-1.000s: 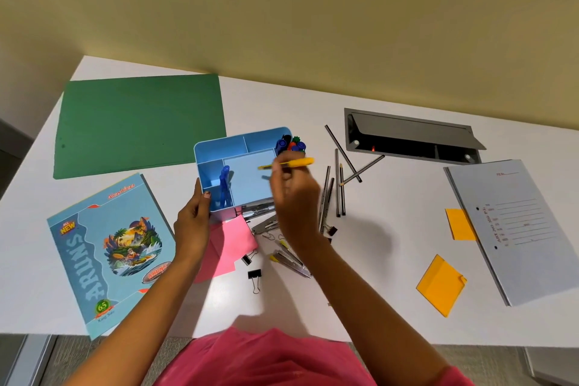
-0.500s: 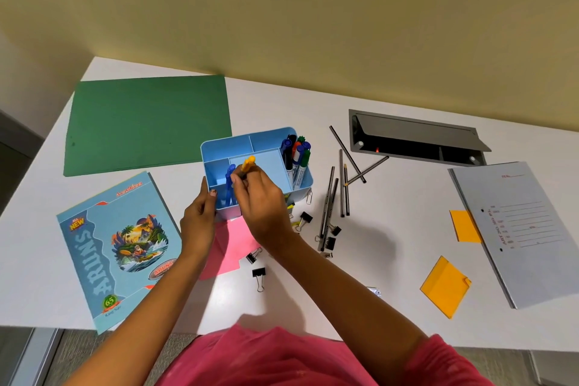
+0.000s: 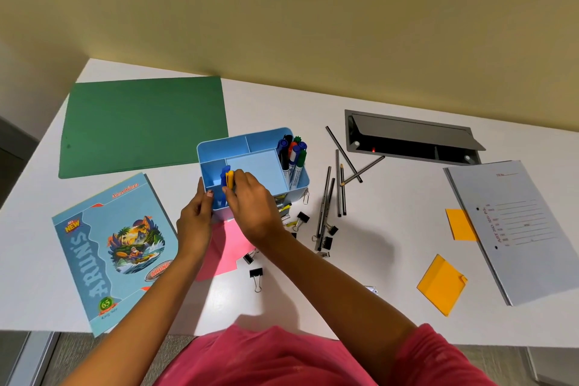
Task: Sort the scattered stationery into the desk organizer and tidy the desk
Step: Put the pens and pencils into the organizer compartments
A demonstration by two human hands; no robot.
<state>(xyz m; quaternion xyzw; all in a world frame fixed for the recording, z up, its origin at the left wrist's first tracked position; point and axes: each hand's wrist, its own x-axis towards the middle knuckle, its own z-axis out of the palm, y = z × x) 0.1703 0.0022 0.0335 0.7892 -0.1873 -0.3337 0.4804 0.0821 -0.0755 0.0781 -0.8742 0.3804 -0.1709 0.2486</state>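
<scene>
A light blue desk organizer (image 3: 238,142) stands mid-desk. Several markers (image 3: 294,156) fill its right compartment. My left hand (image 3: 195,219) grips its front left corner. My right hand (image 3: 253,207) pinches a yellow pen (image 3: 230,179), upright in the front left compartment beside a blue pen (image 3: 224,180). Grey pencils (image 3: 332,194) and black binder clips (image 3: 302,218) lie scattered to the right of the organizer. A pink sticky pad (image 3: 227,247) lies partly under my forearms.
A green folder (image 3: 141,125) lies back left, a blue notebook (image 3: 112,247) front left. A grey file (image 3: 520,229), two orange sticky pads (image 3: 441,283) and an open cable hatch (image 3: 407,138) are on the right. Another clip (image 3: 256,274) sits near the front edge.
My right hand carried the yellow pen from above the organizer's right side leftward and lowered it upright into the front left compartment. My left hand stayed on the organizer.
</scene>
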